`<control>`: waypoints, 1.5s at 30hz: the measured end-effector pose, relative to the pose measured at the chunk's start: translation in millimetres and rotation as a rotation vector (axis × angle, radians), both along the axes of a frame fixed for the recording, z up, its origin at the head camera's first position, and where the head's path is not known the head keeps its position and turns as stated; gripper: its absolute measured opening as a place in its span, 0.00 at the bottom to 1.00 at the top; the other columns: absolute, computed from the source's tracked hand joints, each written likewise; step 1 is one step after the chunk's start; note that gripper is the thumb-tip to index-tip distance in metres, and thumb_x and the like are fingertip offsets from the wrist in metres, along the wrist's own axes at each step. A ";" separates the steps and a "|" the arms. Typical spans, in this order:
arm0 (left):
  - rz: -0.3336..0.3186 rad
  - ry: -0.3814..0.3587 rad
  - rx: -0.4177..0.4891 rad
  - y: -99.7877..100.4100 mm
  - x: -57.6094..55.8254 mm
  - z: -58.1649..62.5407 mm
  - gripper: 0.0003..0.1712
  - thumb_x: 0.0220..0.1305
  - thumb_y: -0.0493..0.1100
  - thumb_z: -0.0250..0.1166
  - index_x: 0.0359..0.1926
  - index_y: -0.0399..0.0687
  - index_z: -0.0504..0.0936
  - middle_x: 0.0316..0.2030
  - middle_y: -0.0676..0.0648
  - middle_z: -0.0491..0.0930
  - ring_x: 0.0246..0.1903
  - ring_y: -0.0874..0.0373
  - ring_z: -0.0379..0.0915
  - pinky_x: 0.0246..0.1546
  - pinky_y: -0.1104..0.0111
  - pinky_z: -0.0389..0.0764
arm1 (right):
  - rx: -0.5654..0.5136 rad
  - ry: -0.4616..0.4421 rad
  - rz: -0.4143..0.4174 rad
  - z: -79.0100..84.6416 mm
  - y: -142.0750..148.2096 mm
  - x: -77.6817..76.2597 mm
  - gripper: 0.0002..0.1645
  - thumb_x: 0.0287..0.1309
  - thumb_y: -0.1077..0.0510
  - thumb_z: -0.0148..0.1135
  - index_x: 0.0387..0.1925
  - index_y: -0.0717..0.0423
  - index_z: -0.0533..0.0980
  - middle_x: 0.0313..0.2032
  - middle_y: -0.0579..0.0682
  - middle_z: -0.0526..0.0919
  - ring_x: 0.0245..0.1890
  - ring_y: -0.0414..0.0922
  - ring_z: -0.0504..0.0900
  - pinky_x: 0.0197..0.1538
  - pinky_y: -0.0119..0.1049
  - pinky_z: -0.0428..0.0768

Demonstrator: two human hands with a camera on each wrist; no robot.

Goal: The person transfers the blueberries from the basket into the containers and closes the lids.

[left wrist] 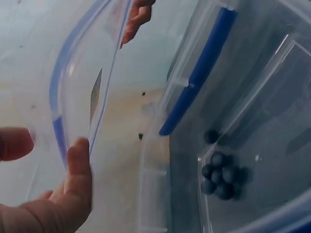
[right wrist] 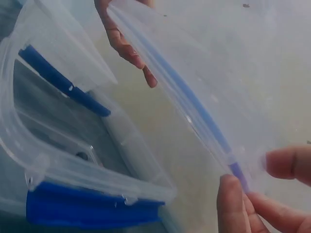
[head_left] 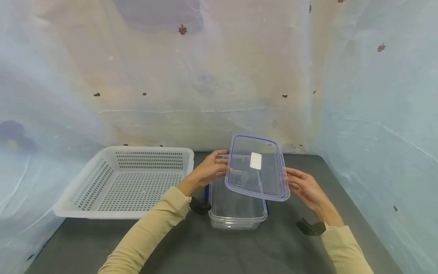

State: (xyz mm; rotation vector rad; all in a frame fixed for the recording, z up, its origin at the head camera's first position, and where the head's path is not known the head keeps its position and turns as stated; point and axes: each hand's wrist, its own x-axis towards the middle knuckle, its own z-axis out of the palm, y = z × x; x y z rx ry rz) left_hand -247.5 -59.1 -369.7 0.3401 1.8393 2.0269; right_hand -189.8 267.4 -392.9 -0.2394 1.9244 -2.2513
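Note:
A clear rectangular lid (head_left: 265, 179) with a blue seal line and a white label (head_left: 255, 160) is held tilted above a clear food container (head_left: 237, 220). My left hand (head_left: 209, 169) pinches the lid's left edge between thumb and fingers. At the opposite edge, my right hand (head_left: 306, 186) grips it the same way. The container stands uncovered on the table, with blue clips (right wrist: 95, 206) along its sides. Inside, in the left wrist view, lie several small dark blue balls (left wrist: 223, 174), clustered near one corner.
Left of the container stands a white slotted plastic basket (head_left: 148, 190) on the dark grey table (head_left: 219, 251). A pale patterned sheet (head_left: 219, 76) hangs behind and along both sides. Dark straps (head_left: 309, 227) sit at the wrists.

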 end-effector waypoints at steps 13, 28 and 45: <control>-0.121 -0.039 -0.066 -39.7 -21.3 15.3 0.30 0.67 0.29 0.56 0.67 0.27 0.58 0.54 0.34 0.72 0.43 0.50 0.79 0.47 0.59 0.79 | -0.112 -0.024 0.128 13.2 -24.3 -23.4 0.17 0.68 0.70 0.50 0.57 0.64 0.72 0.44 0.50 0.84 0.44 0.43 0.83 0.47 0.39 0.80; -0.218 0.791 -0.183 -72.5 -7.3 43.3 0.21 0.60 0.25 0.64 0.55 0.30 0.74 0.50 0.36 0.79 0.49 0.45 0.78 0.47 0.59 0.79 | 0.312 0.794 0.095 42.8 -29.3 -16.1 0.24 0.51 0.81 0.62 0.52 0.74 0.75 0.50 0.61 0.82 0.49 0.46 0.82 0.47 0.36 0.80; -0.259 2.086 -0.959 -76.0 -11.9 34.2 0.23 0.54 0.35 0.72 0.53 0.42 0.82 0.51 0.46 0.81 0.52 0.55 0.77 0.55 0.61 0.74 | 0.889 1.623 -0.142 7.2 -42.7 -34.6 0.20 0.75 0.56 0.47 0.49 0.64 0.81 0.49 0.56 0.83 0.46 0.55 0.83 0.47 0.44 0.80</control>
